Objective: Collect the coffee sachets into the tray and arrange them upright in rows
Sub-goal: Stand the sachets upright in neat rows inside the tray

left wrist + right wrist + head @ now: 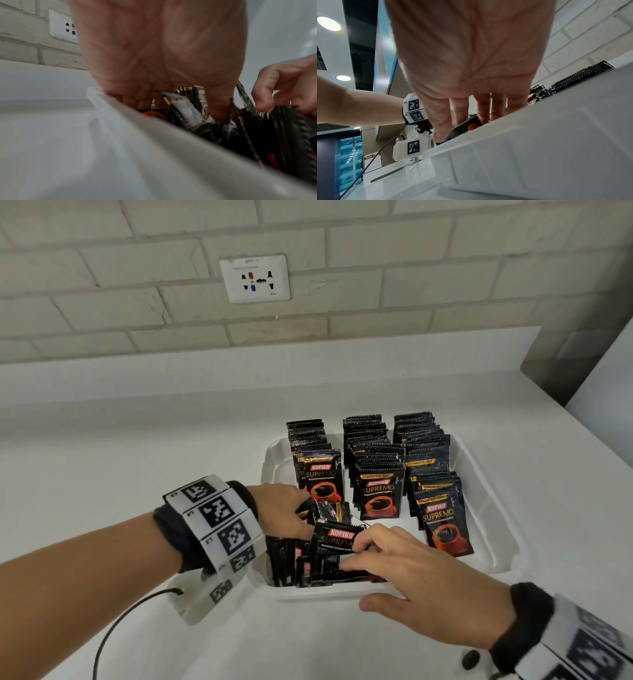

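Note:
A white tray (493, 508) on the counter holds black Kopiko coffee sachets standing in three upright rows (376, 470) along its back and right. A loose clump of sachets (298, 563) fills the tray's near left corner. My left hand (287, 508) reaches over the left rim and grips a few sachets (325, 510) there. My right hand (387, 556) comes in over the near rim; its fingers curl round one sachet (334, 541) that faces up. In the left wrist view my fingers (137, 98) dip behind the tray wall (154, 142) among the sachets (185, 112).
A white wall socket (255, 278) sits on the brick wall behind the white counter (120, 440). A black cable (116, 628) trails from my left wrist over the counter. A tall white surface (603, 392) rises at the far right.

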Demonstrator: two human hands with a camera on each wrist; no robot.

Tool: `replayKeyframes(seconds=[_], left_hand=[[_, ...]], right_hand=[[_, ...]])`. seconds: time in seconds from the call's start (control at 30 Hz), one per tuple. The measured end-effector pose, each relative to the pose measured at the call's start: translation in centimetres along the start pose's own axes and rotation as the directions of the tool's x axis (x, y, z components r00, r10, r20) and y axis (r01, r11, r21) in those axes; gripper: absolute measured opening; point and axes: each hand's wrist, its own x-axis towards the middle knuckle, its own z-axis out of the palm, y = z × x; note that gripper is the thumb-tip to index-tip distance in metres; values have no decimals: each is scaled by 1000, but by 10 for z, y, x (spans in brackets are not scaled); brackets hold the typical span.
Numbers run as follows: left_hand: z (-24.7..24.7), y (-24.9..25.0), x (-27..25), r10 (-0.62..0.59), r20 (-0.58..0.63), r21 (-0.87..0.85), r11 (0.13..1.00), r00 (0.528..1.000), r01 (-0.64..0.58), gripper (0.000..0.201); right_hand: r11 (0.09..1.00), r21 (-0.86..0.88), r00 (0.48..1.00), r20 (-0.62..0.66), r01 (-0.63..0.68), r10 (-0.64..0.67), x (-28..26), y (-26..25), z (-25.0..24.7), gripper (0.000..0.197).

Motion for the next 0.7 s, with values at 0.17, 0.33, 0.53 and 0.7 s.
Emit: replayKeyframes(seconds=[0.17, 0.33, 0.53, 0.7], left_hand=[[0, 2, 2, -9, -8, 38, 999, 1000, 10, 49], [1, 0, 3, 17, 16, -140, 990, 1000, -15, 41], [1, -6, 3, 72, 36, -312, 948, 997, -57, 43], [-2, -9, 1, 118, 16, -386, 917, 993, -102, 28]], right_hand=[[1000, 0, 1000, -9, 5, -5, 1, 0, 1, 44], [1000, -7, 1000, -16, 9, -9, 1, 2, 2, 43], [1000, -25, 999, -33, 12, -13, 1, 3, 5, 43], [1000, -19, 999, -45, 4, -5, 0, 3, 6, 41]])
